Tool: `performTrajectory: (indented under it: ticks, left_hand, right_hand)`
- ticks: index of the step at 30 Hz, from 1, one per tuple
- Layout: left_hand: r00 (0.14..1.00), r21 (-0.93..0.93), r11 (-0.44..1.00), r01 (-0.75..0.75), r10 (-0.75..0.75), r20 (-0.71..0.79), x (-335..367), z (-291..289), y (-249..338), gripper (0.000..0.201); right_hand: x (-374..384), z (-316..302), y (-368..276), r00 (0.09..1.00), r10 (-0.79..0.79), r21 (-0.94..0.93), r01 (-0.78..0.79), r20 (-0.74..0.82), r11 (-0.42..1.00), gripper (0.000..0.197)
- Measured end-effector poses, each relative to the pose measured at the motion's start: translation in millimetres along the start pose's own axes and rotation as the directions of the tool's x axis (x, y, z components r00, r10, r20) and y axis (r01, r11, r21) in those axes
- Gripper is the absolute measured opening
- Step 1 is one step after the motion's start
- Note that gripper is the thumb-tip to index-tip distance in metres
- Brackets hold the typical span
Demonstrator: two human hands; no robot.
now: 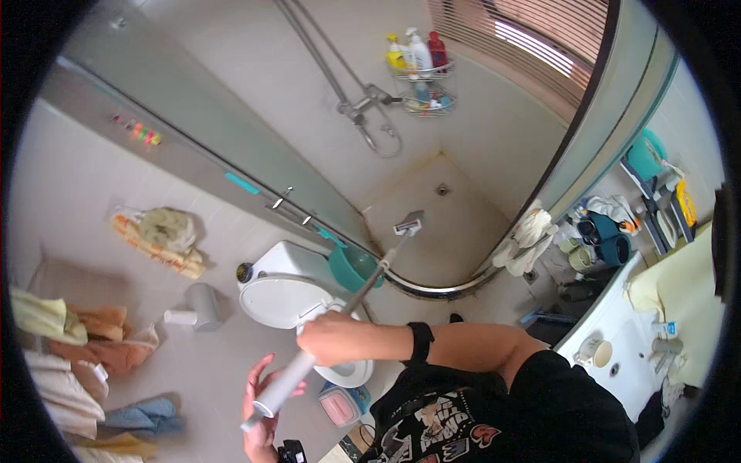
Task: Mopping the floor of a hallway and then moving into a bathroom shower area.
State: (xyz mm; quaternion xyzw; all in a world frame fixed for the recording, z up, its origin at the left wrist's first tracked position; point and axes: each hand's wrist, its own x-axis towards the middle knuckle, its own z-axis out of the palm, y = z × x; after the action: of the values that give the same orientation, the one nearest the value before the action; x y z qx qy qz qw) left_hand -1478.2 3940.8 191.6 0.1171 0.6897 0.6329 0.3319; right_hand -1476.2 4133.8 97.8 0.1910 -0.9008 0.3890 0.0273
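My right hand (330, 339), closed in a fist, grips a long-handled cleaning tool (361, 293) partway along its pole. The tool has a thick pale grey handle end and a thin pole. Its small white and grey head (407, 225) is over the shower floor (455, 239), past the curved threshold; I cannot tell if it touches. My left hand (266, 393) is behind the thick handle end, fingers spread and partly extended around it. The handle hides its palm, and whether it touches is unclear.
A toilet (285, 301) with its lid raised and a teal bin (353, 266) stand beside the glass panel. A wire shelf (423, 77) holds bottles in the shower corner. To the right, a washbasin (617, 347) carries a mug (594, 353). Clothes (116, 347) hang at left.
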Motion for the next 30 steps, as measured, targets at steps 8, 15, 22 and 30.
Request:
performTrajectory:
  ticks: [8,15,22,30]
  left_hand:
    - [0.972,-0.183,0.957,0.225,-0.234,-0.026,-102.7,-8.9,-53.8,0.07]
    - [0.721,-0.063,0.724,0.687,-0.668,0.183,-150.5,-83.4,-190.5,0.055]
    - [0.715,0.133,0.745,0.653,-0.665,0.216,-198.5,-109.9,-275.7,0.055]
    - [0.674,0.352,0.68,0.643,-0.721,0.161,-211.0,-128.6,-307.0,0.044]
  right_hand:
    - [-26.8,114.9,-41.5,0.891,-0.043,0.193,-0.051,0.452,0.98,0.016]
    - [-49.8,229.9,33.4,0.813,0.245,0.388,-0.488,0.529,0.782,0.054]
    - [-122.4,307.8,82.9,0.501,0.777,0.467,-0.83,0.381,0.306,0.057]
    - [-105.9,389.5,186.9,0.197,0.911,0.833,-0.506,0.363,-0.222,0.037]
